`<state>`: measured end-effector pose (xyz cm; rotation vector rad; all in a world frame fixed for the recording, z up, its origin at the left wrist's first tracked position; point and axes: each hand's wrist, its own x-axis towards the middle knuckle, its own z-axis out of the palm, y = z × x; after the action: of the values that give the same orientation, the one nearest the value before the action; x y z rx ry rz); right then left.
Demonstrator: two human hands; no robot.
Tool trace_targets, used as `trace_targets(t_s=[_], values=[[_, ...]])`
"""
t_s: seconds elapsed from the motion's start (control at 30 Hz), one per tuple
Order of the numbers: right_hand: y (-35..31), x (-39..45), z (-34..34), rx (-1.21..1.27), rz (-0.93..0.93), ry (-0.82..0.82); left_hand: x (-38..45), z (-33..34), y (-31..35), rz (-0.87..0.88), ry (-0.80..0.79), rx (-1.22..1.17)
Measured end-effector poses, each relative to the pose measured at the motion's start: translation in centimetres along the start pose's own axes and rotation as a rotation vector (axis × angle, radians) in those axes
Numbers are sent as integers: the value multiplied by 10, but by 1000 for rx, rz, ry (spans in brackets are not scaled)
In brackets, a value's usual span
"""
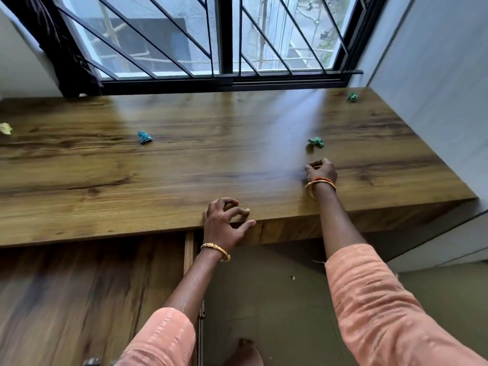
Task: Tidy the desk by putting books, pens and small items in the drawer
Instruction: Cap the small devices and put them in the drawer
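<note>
A wooden desk (184, 165) runs under the window. On it lie small crumpled paper scraps: a blue one (144, 137) left of centre, a green one (316, 142) to the right, another green one (352, 96) in the far right corner, and a pale yellow one (5, 128) at the left edge. My right hand (320, 171) rests on the desk just in front of the nearer green scrap, fingers curled, apparently holding nothing. My left hand (224, 221) sits at the desk's front edge, fingers spread, holding nothing.
A barred window (224, 48) stands behind the desk, with a dark curtain (52, 43) at its left. A white wall (435, 88) closes the right side. Wooden drawer fronts (92, 286) are below the desk on the left; open floor (264, 299) lies under the right part.
</note>
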<state>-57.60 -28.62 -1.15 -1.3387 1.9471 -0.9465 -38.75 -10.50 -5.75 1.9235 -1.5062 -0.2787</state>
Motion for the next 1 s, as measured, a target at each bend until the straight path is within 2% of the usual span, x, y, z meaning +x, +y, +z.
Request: trace_targets(t_s=[0.1, 0.17, 0.33, 0.4, 0.63, 0.8, 1.0], values=[[-13, -60, 2, 314, 37, -98, -5, -20, -4, 1, -85, -179], [-22, -111, 7, 463, 49, -257, -17, -39, -14, -1, -108, -243], [-30, -251, 44, 573, 96, -596, -84, -107, -74, -41, -7, -191], [-30, -306, 65, 501, 91, -715, -117, -144, -108, -128, -1, -158], [-18, -459, 152, 221, 170, -1072, -219, -259, -215, -445, -190, 33], [-17, -518, 191, -191, -99, -1102, -265, -285, -258, -557, -376, 52], [-21, -538, 215, -583, -240, -1093, -282, -289, -264, -502, -404, 77]])
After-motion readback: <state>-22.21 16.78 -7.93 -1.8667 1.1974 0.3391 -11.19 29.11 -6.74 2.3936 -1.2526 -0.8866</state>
